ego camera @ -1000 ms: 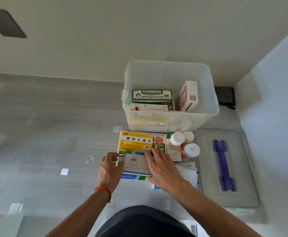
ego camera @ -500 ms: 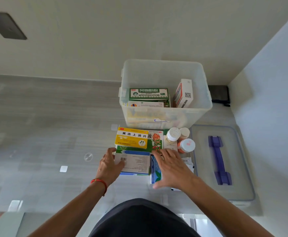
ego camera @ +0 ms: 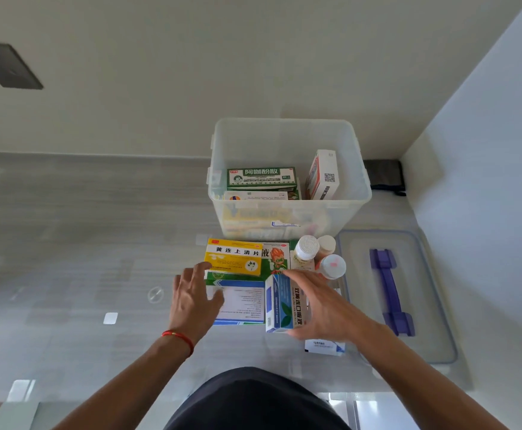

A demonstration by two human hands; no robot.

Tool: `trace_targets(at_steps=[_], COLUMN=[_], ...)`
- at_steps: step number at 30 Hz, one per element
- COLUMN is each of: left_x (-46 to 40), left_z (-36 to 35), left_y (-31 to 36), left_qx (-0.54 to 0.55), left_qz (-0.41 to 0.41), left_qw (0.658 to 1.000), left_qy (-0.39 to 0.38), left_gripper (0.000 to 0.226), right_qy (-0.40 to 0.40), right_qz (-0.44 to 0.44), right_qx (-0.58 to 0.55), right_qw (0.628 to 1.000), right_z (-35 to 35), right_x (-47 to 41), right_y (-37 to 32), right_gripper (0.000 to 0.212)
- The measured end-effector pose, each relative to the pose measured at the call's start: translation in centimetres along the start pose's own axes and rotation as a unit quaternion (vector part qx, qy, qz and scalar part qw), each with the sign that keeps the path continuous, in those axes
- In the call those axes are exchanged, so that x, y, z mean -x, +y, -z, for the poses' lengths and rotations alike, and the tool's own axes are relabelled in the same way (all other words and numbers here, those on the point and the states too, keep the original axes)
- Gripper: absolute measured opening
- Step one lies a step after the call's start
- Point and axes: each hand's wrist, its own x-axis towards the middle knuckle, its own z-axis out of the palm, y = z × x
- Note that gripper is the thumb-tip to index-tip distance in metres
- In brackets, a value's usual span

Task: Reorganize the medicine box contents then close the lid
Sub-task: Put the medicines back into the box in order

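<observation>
Fingers of the right hand (ego camera: pixel 321 308) are curling round the blue-and-white upright carton (ego camera: pixel 284 302), which should be lifted squarely toward the translucent plastic box (ego camera: pixel 287 218) at twelve o'clock while the spread left hand (ego camera: pixel 193 301) is steadying the flat cartons (ego camera: pixel 241 301).

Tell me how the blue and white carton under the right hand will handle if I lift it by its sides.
The blue and white carton looks like thin card, so it probably dents under a hard squeeze. It stands on a narrow edge and may tip easily. The right hand spans it, so it is likely light.
</observation>
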Motion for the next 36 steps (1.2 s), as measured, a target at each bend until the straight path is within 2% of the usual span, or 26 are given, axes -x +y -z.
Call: trace_targets(at_steps=[1, 2, 4, 6, 8, 10, 12, 14, 15, 17, 18, 20, 22, 23, 25, 27, 30, 33, 36], left_x=[0.1, 0.1, 0.1, 0.1, -0.3, -1.1, -2.2, -3.2, -3.9, -5.7, -6.8, -9.5, -12.3, -13.6, -15.4, -16.1, -16.3, -16.5, -16.4], left_z=[0.2, 0.3, 0.8, 1.1, 1.7, 3.4, 5.2, 6.5, 7.0, 7.6, 7.8, 8.4, 8.6, 8.3, 7.3, 5.9, 5.1, 5.2, 5.2], left_y=[0.8, 1.9, 4.8, 7.6, 9.1, 10.1, 11.0, 12.3, 13.2, 14.9, 15.6, 16.1, 15.7, 15.2, 14.0, 12.9, 12.1, 12.1, 12.2], left_qx=[0.003, 0.023, 0.106, 0.205, 0.297, 0.369, 0.45, 0.506, 0.504, 0.459, 0.429, 0.344, 0.204, 0.127, -0.006, -0.096, -0.123, -0.141, -0.156], left_qz=[-0.049, -0.075, -0.04, 0.041, 0.074, 0.056, 0.025, 0.007, -0.012, -0.062, -0.081, -0.116, -0.163, -0.173, -0.176, -0.197, -0.212, -0.212, -0.21], left_qw=[0.999, 0.997, 0.988, 0.951, 0.919, 0.892, 0.842, 0.795, 0.795, 0.833, 0.864, 0.928, 0.963, 0.972, 0.98, 0.972, 0.964, 0.961, 0.96], left_qy=[0.022, 0.011, -0.104, -0.229, -0.247, -0.255, -0.297, -0.334, -0.338, -0.303, -0.25, -0.087, 0.065, 0.098, 0.092, 0.082, 0.102, 0.109, 0.101], left_gripper=[0.047, 0.045, 0.043, 0.038, 0.032, 0.037, 0.044, 0.047, 0.045, 0.034, 0.03, 0.028, 0.024, 0.023, 0.027, 0.033, 0.039, 0.042, 0.042], right_qy=[0.016, 0.035, 0.077, 0.111, 0.129, 0.151, 0.182, 0.164, 0.143, 0.151, 0.188, 0.291, 0.349, 0.346, 0.303, 0.253, 0.197, 0.177, 0.158], right_qz=[0.012, 0.024, 0.047, 0.071, 0.09, 0.081, 0.037, -0.005, -0.01, -0.011, -0.021, -0.066, -0.122, -0.15, -0.2, -0.216, -0.215, -0.213, -0.215], right_qx=[-0.017, -0.032, -0.048, -0.044, -0.042, -0.096, -0.178, -0.235, -0.259, -0.282, -0.27, -0.173, -0.029, 0.023, 0.09, 0.151, 0.212, 0.273, 0.326], right_qw=[1.0, 0.999, 0.995, 0.99, 0.987, 0.98, 0.966, 0.958, 0.955, 0.947, 0.944, 0.939, 0.929, 0.926, 0.927, 0.931, 0.933, 0.921, 0.907], right_z=[0.5, 1.1, 2.1, 3.2, 4.6, 6.6, 9.4, 12.4, 13.8, 16.3, 17.6, 20.3, 23.0, 24.0, 25.0, 24.5, 22.6, 20.9, 19.7], right_x=[0.2, 0.3, 0.4, 0.4, 0.2, -0.1, -0.7, -1.5, -2.0, -3.1, -4.0, -6.1, -8.9, -10.5, -13.6, -16.4, -19.5, -21.3, -22.5], right_y=[-0.4, -1.0, -2.4, -4.1, -5.6, -6.8, -7.7, -8.2, -8.3, -8.6, -8.6, -8.4, -7.6, -7.0, -5.8, -4.9, -3.5, -2.0, -1.4], right_gripper=[0.106, 0.103, 0.101, 0.104, 0.105, 0.097, 0.082, 0.065, 0.055, 0.036, 0.031, 0.027, 0.028, 0.03, 0.031, 0.031, 0.023, 0.019, 0.022])
